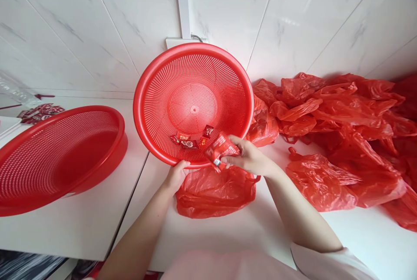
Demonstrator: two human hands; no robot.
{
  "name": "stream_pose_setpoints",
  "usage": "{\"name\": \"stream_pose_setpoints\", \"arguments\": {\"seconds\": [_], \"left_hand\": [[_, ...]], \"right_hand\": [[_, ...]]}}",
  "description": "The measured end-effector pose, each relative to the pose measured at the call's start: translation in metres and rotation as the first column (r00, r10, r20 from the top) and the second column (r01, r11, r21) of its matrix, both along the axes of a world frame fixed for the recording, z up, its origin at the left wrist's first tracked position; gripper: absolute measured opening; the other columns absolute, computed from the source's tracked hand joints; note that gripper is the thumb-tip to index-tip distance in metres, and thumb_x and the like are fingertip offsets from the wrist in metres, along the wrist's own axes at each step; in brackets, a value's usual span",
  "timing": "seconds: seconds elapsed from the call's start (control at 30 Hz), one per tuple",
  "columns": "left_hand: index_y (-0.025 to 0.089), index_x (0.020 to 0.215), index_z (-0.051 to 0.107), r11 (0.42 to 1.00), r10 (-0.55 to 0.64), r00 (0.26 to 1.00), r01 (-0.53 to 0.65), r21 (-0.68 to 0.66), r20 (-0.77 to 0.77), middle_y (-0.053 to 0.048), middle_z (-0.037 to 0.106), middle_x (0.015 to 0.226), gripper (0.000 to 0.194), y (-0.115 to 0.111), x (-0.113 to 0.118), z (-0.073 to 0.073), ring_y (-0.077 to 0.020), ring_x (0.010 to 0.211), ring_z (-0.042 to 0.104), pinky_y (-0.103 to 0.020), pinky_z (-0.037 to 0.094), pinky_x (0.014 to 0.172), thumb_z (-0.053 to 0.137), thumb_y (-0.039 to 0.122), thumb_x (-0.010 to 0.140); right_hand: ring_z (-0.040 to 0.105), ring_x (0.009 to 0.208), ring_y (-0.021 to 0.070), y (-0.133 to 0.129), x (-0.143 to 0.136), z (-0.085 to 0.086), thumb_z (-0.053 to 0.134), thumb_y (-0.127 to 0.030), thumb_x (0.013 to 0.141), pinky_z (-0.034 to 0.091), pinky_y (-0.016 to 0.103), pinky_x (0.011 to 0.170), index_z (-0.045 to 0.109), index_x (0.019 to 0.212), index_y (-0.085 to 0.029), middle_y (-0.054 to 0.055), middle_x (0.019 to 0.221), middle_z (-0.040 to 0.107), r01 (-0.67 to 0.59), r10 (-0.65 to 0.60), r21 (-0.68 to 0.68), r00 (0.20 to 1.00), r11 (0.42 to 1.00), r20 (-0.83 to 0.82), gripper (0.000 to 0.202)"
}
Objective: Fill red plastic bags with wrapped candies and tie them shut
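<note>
A round red plastic basket [194,71] is tilted toward me, its far rim high against the wall. Several small red wrapped packets [187,142] lie at its lower side. My left hand [177,177] is closed on the near rim, with the thumb over the edge. My right hand [246,156] grips a red printed packet [221,147] over the basket's lower right rim; whether it is one packet or more I cannot tell. Under the near rim lies a crumpled red plastic bag [215,193], partly hidden by the basket.
On the left stands a second red basket [97,180], also tilted. Behind it sits a pile of small dark red packets [41,113]. Several red plastic bags [342,106] are heaped along the right. A tiled wall [130,19] closes off the back; a dark seam crosses the white table [84,223].
</note>
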State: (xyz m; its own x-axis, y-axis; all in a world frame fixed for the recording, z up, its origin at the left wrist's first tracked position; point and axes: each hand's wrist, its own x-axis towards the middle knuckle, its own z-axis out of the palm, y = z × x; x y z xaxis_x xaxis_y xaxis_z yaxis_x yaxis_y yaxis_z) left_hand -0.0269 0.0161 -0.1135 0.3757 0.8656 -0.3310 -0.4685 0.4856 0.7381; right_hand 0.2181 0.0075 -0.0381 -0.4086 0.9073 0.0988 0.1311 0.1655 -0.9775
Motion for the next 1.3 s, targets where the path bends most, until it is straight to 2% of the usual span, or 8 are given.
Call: {"name": "stream_pose_setpoints", "arguments": {"seconds": [0.17,0.33,0.5,0.7,0.87,1.03,1.13,1.3], "left_hand": [[0.01,0.101,0.07,0.999,0.034,0.999,-0.034,0.012,-0.002,-0.012,0.073,0.102,0.034,0.0,-0.001,-0.001,-0.0336,0.107,0.063,-0.044,0.049,0.091,0.059,0.021,0.071],[0.01,0.101,0.071,1.0,-0.015,1.0,0.015,0.024,-0.009,-0.012,0.073,0.1,0.033,0.002,-0.002,-0.002,-0.0337,0.107,0.063,-0.045,0.049,0.091,0.059,0.021,0.071],[0.011,0.105,0.07,0.999,0.011,1.0,-0.011,0.05,-0.002,-0.011,0.072,0.103,0.034,-0.001,-0.001,-0.004,-0.0324,0.107,0.063,-0.043,0.049,0.091,0.059,0.021,0.074],[0.013,0.11,0.069,0.992,-0.117,0.992,0.115,0.041,0.048,-0.011,0.072,0.105,0.037,-0.009,0.004,0.002,-0.0328,0.108,0.062,-0.043,0.048,0.092,0.059,0.022,0.075],[0.012,0.112,0.067,0.993,-0.119,0.992,0.118,0.03,0.045,-0.011,0.07,0.109,0.038,-0.011,0.004,-0.002,-0.0324,0.111,0.061,-0.045,0.045,0.096,0.06,0.019,0.075],[0.01,0.105,0.069,0.998,-0.06,0.998,0.059,0.02,0.014,-0.013,0.072,0.102,0.037,-0.005,0.003,0.001,-0.0336,0.107,0.062,-0.043,0.049,0.09,0.062,0.021,0.07],[0.009,0.104,0.069,0.999,-0.017,1.0,0.017,0.042,0.013,-0.012,0.072,0.099,0.037,-0.002,0.002,0.004,-0.0325,0.105,0.064,-0.043,0.05,0.089,0.06,0.021,0.07],[0.009,0.102,0.07,0.997,-0.005,1.0,0.003,0.074,0.024,-0.012,0.073,0.098,0.034,0.002,-0.004,0.003,-0.0313,0.103,0.065,-0.044,0.05,0.09,0.056,0.02,0.074]], "right_hand": [[0.062,0.079,0.0152,-0.007,0.006,0.006,0.054,-0.014,0.081,0.049,0.026,0.07,0.065,0.096,-0.021,0.001,0.092,0.068,-0.342,0.254,0.113,0.848,0.933,0.466,0.02],[0.057,0.066,0.0139,-0.019,-0.01,0.003,0.059,-0.015,0.08,0.043,0.025,0.059,0.059,0.087,-0.021,0.002,0.081,0.065,-0.143,-0.061,0.255,0.755,0.956,0.653,0.009],[0.061,0.074,0.0149,-0.022,-0.018,0.005,0.06,-0.028,0.085,0.048,0.026,0.066,0.06,0.088,-0.022,0.001,0.085,0.067,-0.421,0.237,0.183,0.762,0.889,0.603,0.006],[0.051,0.123,0.026,-0.003,-0.027,-0.02,0.045,-0.038,0.095,0.043,0.044,0.101,0.049,0.131,-0.015,0.016,0.136,0.052,-0.142,-0.209,0.468,0.757,0.872,0.619,0.042],[0.031,0.139,0.0314,0.003,-0.035,-0.043,0.039,-0.052,0.095,0.027,0.056,0.111,0.039,0.142,-0.011,0.019,0.147,0.04,-0.188,-0.203,0.436,0.681,0.88,0.704,0.062],[0.054,0.119,0.0248,0.002,-0.026,-0.03,0.054,-0.036,0.091,0.045,0.041,0.1,0.056,0.129,-0.02,0.011,0.132,0.057,-0.264,-0.019,0.393,0.81,0.881,0.586,0.042],[0.061,0.105,0.0197,0.004,-0.021,-0.026,0.048,-0.02,0.092,0.048,0.036,0.094,0.065,0.115,-0.022,0.006,0.114,0.067,-0.159,0.011,0.325,0.91,0.932,0.414,0.028],[0.064,0.077,0.0153,0.012,-0.015,-0.034,0.058,-0.035,0.088,0.054,0.032,0.075,0.062,0.116,-0.016,0.006,0.094,0.069,0.075,-0.072,-0.086,0.997,0.993,0.031,0.034]]}}
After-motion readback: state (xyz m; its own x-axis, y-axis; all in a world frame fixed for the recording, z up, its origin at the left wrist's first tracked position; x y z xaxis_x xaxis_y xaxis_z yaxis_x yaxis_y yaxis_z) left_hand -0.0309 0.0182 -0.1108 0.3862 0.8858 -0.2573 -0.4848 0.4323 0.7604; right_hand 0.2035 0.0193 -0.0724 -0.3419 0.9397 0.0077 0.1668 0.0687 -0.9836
